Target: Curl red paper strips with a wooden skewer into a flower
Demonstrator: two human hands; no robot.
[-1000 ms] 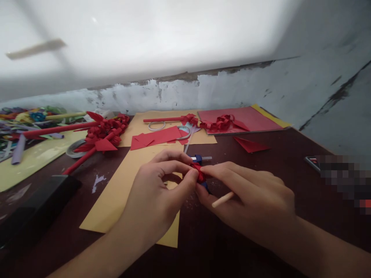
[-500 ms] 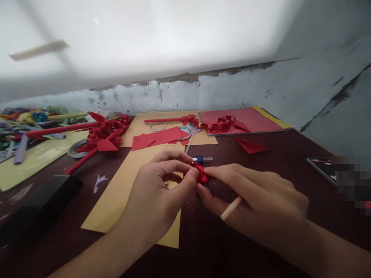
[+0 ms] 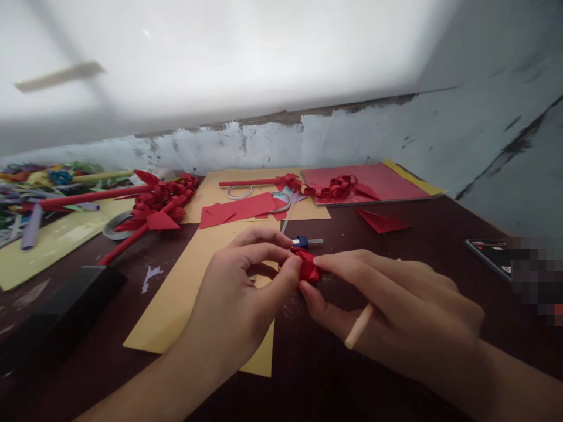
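Observation:
Between thumb and fingers, my left hand (image 3: pixel 246 293) pinches a small folded red paper piece (image 3: pixel 309 267), shaped like a flower. On its right side, the thumb and index finger of my right hand (image 3: pixel 396 299) touch the same piece. A thin wooden stick (image 3: pixel 360 328) is tucked in the right hand, passing under the index finger, its light end sticking out below. Just behind the red paper lies a blue glue gun (image 3: pixel 301 241) with a clear glue stick; most of it is hidden by the hands.
Yellow card sheets (image 3: pixel 167 316) lie under and left of my hands. Beyond are red paper strips (image 3: pixel 237 210), tape rolls (image 3: pixel 240 191) and a red folder (image 3: pixel 373 181). Red paper flowers (image 3: pixel 162 202) stand left above a black box (image 3: pixel 65 310). A phone (image 3: pixel 488 255) lies right.
My right hand has shifted slightly right and down, the stick moving with it. More of the red paper piece shows between the fingers. The left hand stays nearly still.

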